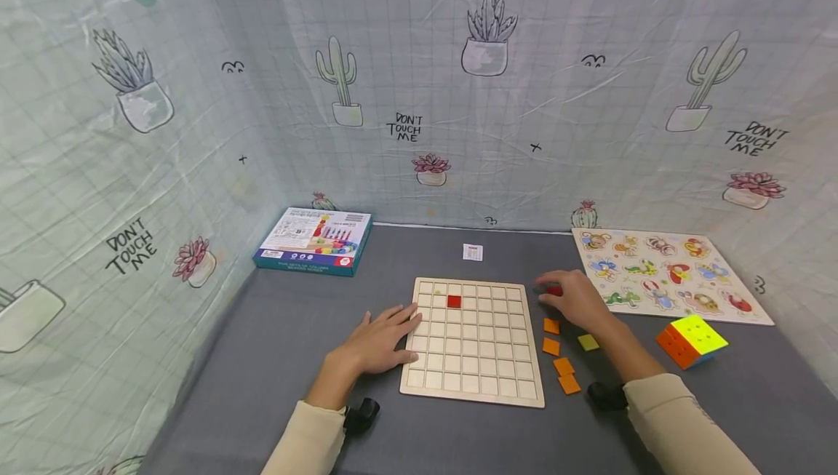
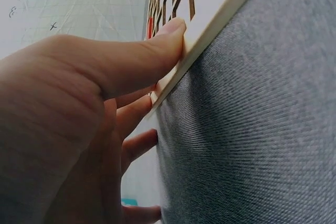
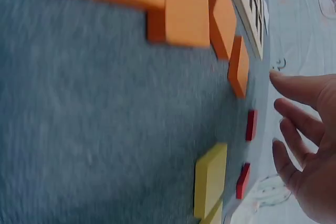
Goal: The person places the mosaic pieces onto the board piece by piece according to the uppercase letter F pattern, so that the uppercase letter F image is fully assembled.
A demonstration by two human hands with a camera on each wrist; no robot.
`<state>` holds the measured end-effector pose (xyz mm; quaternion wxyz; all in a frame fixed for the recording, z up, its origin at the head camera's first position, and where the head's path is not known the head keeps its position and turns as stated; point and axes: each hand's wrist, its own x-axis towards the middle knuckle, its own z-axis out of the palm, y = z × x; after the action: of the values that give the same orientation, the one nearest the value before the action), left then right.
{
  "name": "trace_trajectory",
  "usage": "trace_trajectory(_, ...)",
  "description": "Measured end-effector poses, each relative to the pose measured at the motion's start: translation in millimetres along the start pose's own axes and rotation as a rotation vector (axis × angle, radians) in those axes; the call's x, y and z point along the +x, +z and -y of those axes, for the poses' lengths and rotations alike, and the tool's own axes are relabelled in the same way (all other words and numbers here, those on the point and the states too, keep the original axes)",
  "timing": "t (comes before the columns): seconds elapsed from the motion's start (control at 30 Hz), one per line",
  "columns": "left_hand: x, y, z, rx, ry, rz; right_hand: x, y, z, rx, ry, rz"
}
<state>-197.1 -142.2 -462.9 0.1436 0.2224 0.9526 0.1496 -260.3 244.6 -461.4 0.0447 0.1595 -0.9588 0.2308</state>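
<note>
In the head view, the left hand (image 1: pixel 380 342) lay with its fingers spread at the left edge of the wooden grid board (image 1: pixel 470 348), which was flat on the grey counter (image 1: pixel 275 366). A red tile (image 1: pixel 454 302) sat in a cell near the far edge. The right hand (image 1: pixel 577 297) reached beyond the right edge, a loose red tile (image 1: pixel 554 290) partly visible beneath it. The right forearm passed close to the yellow tile (image 1: pixel 588 342); a low sleeve could have dragged it.

In the left wrist view, the thumb rested on the board's border, with no closed grip around it. Uneven pressure there might have slid the board, probably jolting the seated tile.

In the right wrist view, the right fingers were parted and slightly bent, holding nothing, apart from two red tiles on the counter. Such thin tiles might have skidded under a fingertip, and the nearby orange tiles (image 3: pixel 187 9) could have been knocked.
</note>
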Motion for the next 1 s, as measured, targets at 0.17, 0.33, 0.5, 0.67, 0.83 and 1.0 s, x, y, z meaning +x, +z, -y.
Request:
trace_trajectory(0.17,0.0,1.8,2.1,0.000,0.005,-0.003,-2.9,-6.4,-6.2,-0.035,0.042,0.027)
trace_trajectory(0.33,1.9,3.8,3.9,0.004,0.006,-0.007,-4.9,-5.1,-13.4,-0.047,0.086,0.062)
trace_trajectory(0.5,3.0,3.8,3.8,0.010,0.000,-0.006,-7.6,-2.8,-20.0,-0.039,0.076,0.048)
trace_trajectory(0.67,2.7,3.6,4.1,0.007,0.004,-0.008,-10.0,-1.7,-20.5,-0.049,0.068,0.008)
trace_trajectory(0.83,1.7,2.7,5.0,-0.002,0.020,-0.010,-11.5,0.0,-19.3,-0.061,0.096,-0.006)
trace_trajectory(1.0,2.4,2.5,5.7,-0.005,0.023,-0.005,-10.9,0.1,-19.2,-0.073,0.122,-0.008)
